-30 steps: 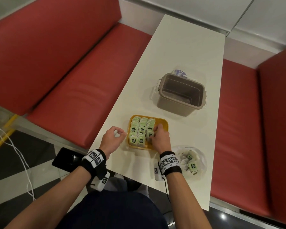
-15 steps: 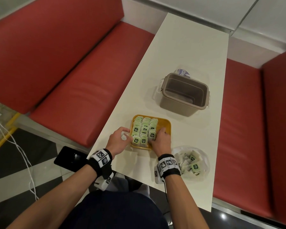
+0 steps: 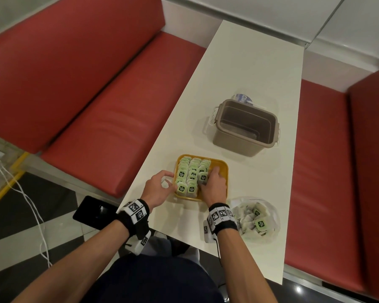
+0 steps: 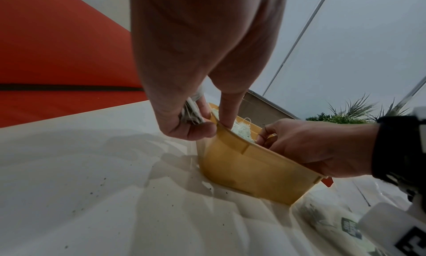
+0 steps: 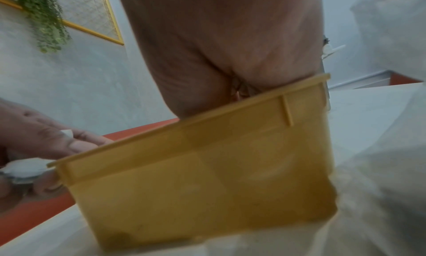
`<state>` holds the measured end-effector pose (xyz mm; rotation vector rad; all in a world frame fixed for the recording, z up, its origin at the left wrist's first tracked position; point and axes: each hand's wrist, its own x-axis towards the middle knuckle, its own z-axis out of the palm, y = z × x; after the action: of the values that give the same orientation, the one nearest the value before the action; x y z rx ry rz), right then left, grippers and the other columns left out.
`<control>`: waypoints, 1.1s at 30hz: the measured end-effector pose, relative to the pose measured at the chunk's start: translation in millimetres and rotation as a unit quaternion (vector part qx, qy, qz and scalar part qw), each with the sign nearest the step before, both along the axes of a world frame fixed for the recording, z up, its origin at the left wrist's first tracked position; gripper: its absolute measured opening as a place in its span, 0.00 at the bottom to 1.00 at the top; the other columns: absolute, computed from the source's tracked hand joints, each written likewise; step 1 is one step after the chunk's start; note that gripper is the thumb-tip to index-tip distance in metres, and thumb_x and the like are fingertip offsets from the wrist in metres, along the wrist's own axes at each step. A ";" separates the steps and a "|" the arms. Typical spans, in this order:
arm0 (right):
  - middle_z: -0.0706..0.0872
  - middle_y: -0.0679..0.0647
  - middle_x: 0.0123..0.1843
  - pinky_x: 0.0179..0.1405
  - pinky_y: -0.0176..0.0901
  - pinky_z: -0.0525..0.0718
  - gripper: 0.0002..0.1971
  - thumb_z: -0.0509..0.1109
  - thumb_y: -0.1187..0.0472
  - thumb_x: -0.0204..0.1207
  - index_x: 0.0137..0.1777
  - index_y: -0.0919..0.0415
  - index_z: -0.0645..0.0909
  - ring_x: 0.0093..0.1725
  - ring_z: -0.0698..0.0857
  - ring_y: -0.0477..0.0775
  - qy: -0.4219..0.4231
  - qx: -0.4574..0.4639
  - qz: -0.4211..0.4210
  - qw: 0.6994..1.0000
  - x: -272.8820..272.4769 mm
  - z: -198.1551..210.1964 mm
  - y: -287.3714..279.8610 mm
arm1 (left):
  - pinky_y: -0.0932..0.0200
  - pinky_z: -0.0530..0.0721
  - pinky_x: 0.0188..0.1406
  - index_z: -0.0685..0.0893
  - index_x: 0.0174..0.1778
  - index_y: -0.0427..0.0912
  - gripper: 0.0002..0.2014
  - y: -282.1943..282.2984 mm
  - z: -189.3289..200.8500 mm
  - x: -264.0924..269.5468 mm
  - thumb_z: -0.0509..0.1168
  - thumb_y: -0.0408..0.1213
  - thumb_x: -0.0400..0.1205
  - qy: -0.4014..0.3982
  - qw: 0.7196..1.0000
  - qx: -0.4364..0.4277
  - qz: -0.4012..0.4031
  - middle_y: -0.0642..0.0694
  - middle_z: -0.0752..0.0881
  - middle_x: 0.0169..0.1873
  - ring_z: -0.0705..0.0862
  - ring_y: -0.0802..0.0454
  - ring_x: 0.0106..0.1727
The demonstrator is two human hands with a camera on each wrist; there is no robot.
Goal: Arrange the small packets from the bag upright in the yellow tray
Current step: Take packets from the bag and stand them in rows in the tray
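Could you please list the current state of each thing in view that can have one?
yellow tray: on the table, three rows of upright packets, right strip bare.
packets in tray: standing upright.
clear bag: open, packets lying loose inside.
grey bin: lid off, looks empty.
left hand: at the tray's left rim, holding spare packets.
right hand: inside the tray, fingers against the third row.

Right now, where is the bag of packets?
In the head view, the clear bag lies on the white table, right of the yellow tray, beside the right wrist.
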<state>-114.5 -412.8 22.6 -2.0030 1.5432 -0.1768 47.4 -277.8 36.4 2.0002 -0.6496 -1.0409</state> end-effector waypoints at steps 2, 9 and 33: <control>0.88 0.59 0.54 0.48 0.64 0.93 0.23 0.83 0.60 0.80 0.58 0.56 0.68 0.51 0.91 0.69 -0.003 -0.003 -0.001 1.000 -0.4 -0.3 -0.2 | 0.55 0.82 0.45 0.88 0.61 0.60 0.15 0.1 0.2 1.0 0.82 0.44 0.80 0.004 1.000 -0.001 0.000 0.48 0.93 0.54 0.87 0.48 0.51; 0.87 0.55 0.50 0.45 0.56 0.92 0.22 0.85 0.61 0.79 0.58 0.56 0.71 0.47 0.90 0.61 -0.020 0.003 0.008 1.000 -0.4 5.1 -1.3 | 0.46 0.91 0.56 0.86 0.59 0.58 0.13 3.0 12.7 6.1 0.79 0.47 0.82 0.018 0.999 -0.008 0.032 0.51 0.89 0.58 0.89 0.47 0.54; 0.92 0.45 0.48 0.55 0.53 0.89 0.03 0.79 0.57 0.85 0.50 0.53 0.88 0.49 0.89 0.44 -0.323 0.133 0.089 0.933 0.2 125.5 31.3 | 0.55 0.86 0.38 0.74 0.62 0.35 0.10 5.2 95.6 -12.3 0.65 0.38 0.93 0.267 0.938 -0.220 0.004 0.38 0.90 0.46 0.88 0.43 0.41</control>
<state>-114.3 -381.6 148.1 -1.6279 0.9078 -0.4726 35.1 -272.6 132.0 1.2574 -0.5160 -1.2387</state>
